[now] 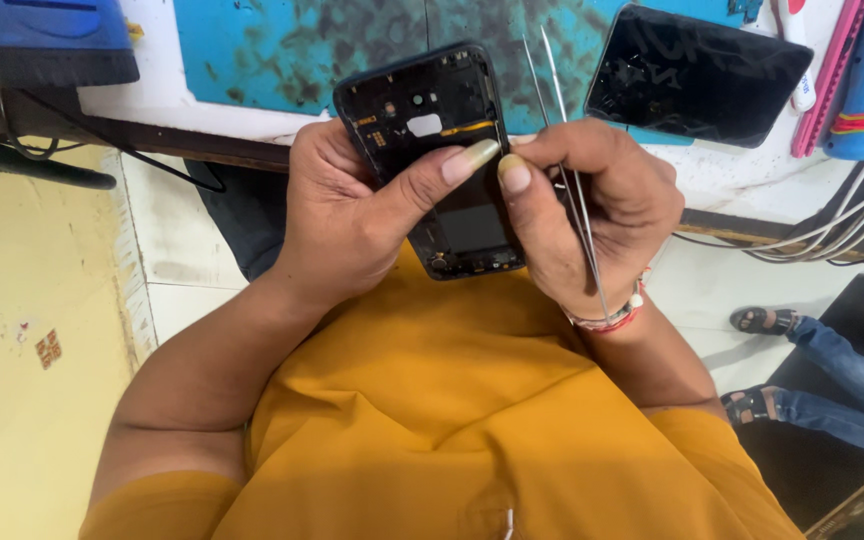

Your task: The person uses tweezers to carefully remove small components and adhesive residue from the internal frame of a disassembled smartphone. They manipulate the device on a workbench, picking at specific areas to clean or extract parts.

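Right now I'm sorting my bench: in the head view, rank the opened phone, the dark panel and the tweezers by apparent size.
1. Opened phone and dark panel: alike; the phone is nearer the camera, so unsure.
2. Tweezers: thinnest.

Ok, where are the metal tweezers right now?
In the head view, the tweezers are in the right hand, right of the opened phone, tips toward the blue mat.

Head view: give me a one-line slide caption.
Both hands, left hand and right hand, hold an opened black phone above a workbench; tweezers rest in the right.

White workbench with blue mat, pale tiled floor beneath
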